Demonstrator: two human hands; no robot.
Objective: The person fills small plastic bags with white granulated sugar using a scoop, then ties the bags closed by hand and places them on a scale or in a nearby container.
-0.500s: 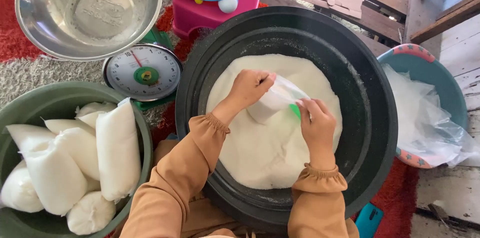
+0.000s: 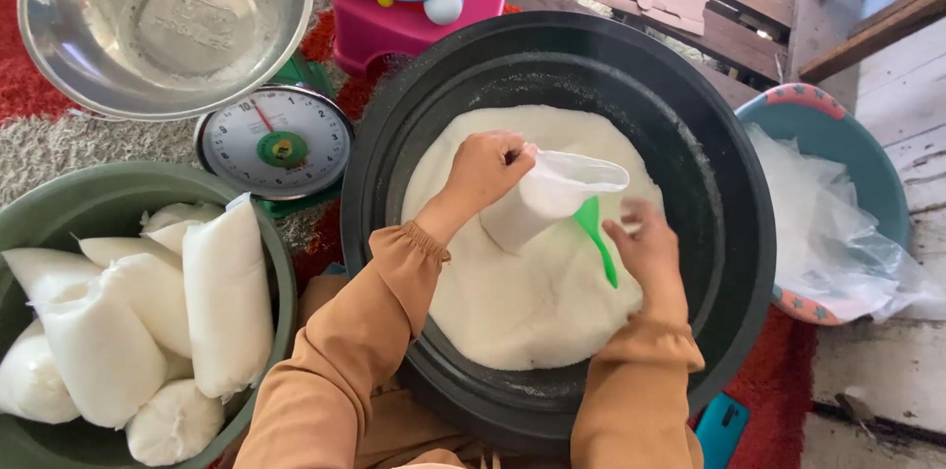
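Red rug [image 2: 30, 85] under us, plank floor [image 2: 887, 370] at right. Black tub [image 2: 729, 233] of white grain [image 2: 522, 311] before us. Green basin [image 2: 59, 203] holds filled bags [image 2: 227, 292]. Scale [image 2: 276, 146] beside it. Our left hand [image 2: 485, 168] pinches bag [image 2: 547, 198] rim, mouth open over grain. Our right hand [image 2: 645, 247] grips green scoop [image 2: 594, 233] just beside bag.

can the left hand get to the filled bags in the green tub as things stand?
Probably not directly: the left hand is gripping the clear bag over the black basin. The filled bags lie uncovered beside that arm.
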